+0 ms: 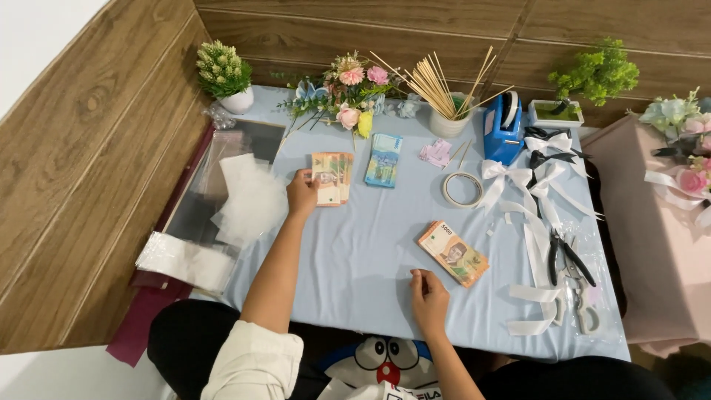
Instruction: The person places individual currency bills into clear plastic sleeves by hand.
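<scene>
My left hand (301, 192) reaches across the light blue tablecloth (370, 244) and grips the left edge of a stack of orange-pink banknotes (335, 178). To its right lies a stack of blue banknotes (384, 159). My right hand (429, 296) rests on the cloth near the front edge, fingers curled, holding nothing. Just beyond it lies a tilted stack of tan banknotes (453, 253), not touched by the hand.
A roll of clear tape (462, 189), a blue tape dispenser (503, 127), white ribbon bows (529, 189), black pliers (566, 259) and scissors (585, 307) lie at right. Wooden skewers in a cup (448, 111), artificial flowers (352, 92), clear wrapping sheets (237, 196) sit behind and left.
</scene>
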